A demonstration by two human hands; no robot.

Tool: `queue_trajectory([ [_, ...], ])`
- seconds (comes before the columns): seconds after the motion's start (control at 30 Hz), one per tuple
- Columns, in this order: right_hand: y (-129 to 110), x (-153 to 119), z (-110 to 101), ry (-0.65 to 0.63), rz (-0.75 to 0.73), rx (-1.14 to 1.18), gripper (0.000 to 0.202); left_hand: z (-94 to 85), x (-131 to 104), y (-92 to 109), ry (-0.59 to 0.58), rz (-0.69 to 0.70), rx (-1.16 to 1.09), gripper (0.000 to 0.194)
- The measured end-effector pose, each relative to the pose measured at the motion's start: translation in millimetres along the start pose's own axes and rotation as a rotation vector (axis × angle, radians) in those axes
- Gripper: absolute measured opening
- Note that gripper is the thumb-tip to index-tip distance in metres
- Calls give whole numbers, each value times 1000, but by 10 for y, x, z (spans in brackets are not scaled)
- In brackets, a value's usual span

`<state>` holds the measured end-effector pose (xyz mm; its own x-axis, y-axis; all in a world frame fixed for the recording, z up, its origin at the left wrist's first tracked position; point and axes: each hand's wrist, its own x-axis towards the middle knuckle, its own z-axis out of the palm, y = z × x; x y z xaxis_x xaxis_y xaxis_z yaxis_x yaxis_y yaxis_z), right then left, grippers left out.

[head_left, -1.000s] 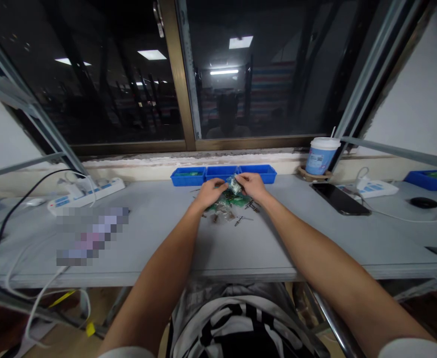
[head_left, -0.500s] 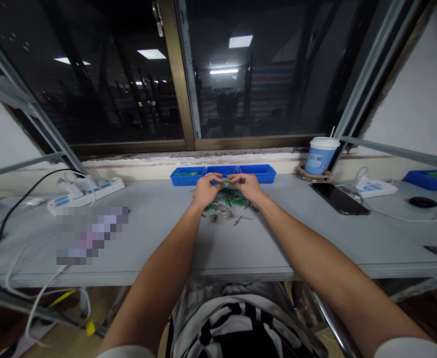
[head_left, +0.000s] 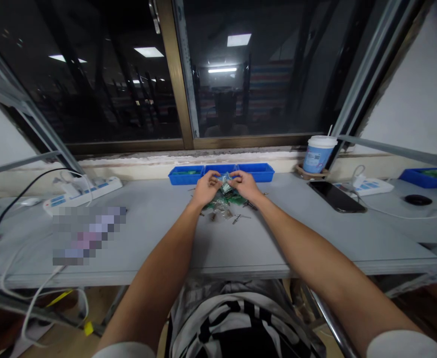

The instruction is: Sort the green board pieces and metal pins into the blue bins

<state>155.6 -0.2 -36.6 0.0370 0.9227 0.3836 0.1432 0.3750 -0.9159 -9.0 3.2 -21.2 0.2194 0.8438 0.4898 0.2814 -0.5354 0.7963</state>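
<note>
So we've got both grips clamped on one small clear packet (head_left: 225,182), left hand (head_left: 205,188) and right hand (head_left: 244,184) pinching it between them just above the surface (head_left: 241,243), right in front of the row of blue bins (head_left: 258,171). Under the hands there's a green pile of boards (head_left: 230,200) and some loose metal bits (head_left: 237,218). Further out we see a phone (head_left: 336,196) and a cup (head_left: 317,155) to the right, and a power strip (head_left: 80,191) off left.
</note>
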Motion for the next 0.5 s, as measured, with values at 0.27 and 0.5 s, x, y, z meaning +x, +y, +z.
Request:
queue_trajectory([
  [0.27,-22,12,-1,34,-122,-150,28,-69,99,-85,2,-12,118,22],
  [0.5,51,25,-127,83,-160,-493,23,-340,248,-258,241,-136,65,35],
])
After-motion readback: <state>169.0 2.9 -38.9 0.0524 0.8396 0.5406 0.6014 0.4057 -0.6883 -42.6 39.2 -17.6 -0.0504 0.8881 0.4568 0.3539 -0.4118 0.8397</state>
